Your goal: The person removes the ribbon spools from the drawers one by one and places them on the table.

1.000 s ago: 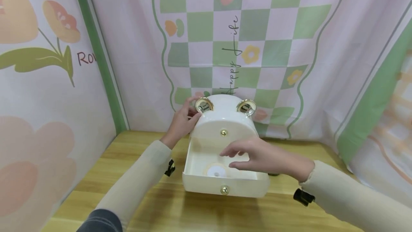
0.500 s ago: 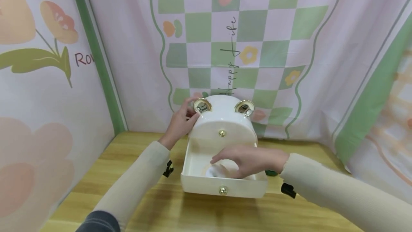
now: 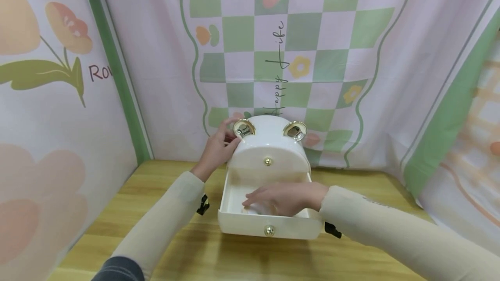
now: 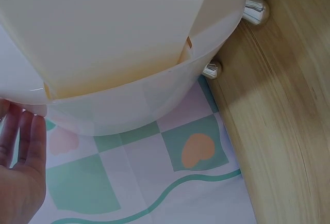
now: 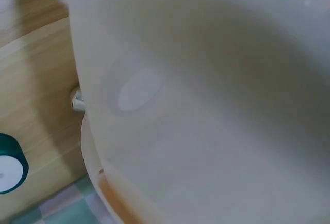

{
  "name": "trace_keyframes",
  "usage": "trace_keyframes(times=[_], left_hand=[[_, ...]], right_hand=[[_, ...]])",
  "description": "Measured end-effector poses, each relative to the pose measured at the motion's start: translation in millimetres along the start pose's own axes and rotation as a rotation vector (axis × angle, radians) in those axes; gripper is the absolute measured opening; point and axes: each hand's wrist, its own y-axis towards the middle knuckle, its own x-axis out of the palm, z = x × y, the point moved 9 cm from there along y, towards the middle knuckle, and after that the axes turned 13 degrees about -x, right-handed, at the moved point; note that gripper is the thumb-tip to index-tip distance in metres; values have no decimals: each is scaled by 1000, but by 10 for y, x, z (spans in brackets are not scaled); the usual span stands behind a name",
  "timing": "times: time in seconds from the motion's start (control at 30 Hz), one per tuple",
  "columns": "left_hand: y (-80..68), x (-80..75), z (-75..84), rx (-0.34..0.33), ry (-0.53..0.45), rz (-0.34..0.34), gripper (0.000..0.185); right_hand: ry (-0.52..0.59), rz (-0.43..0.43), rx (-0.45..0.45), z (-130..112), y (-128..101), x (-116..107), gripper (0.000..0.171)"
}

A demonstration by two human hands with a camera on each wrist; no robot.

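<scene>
Your right hand (image 3: 283, 198) is inside the drawer (image 3: 269, 224), back upward, fingers part-bent over a pale round item (image 3: 254, 208); whether it grips the item cannot be told, since the hand covers most of it; a pinch on the edge alone could let it slip across the drawer floor. The black clip (image 3: 333, 230) at your right wrist sits near the drawer's right front corner; lifting at a slant could snag it there and drag the drawer.

Your left hand (image 3: 219, 144) rests against the side of the white box (image 3: 269, 131) beside the gold-rimmed left eye (image 3: 244, 129), fingers lightly bent, tips on the shell, not wrapped round it; the drawer stands pulled out, so pressing down on it could lever the box forward, and light fingertip contact may not resist this. Small metallic feet (image 4: 256, 11) carry the box on the counter (image 3: 175, 237); they may skid if pushed sideways. Farther out, a green roll (image 5: 11, 164) sits beside the box; a wide arm sweep could strike it.
</scene>
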Motion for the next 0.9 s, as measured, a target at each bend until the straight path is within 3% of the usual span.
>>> trace_keyframes(times=[0.6, 0.9], left_hand=[[1, 9, -8, -10, 15, -7, 54], [-1, 11, -2, -16, 10, -10, 55]], right_hand=[[-3, 20, 22, 41, 5, -15, 49], [-11, 130, 68, 108, -211, -198, 64]])
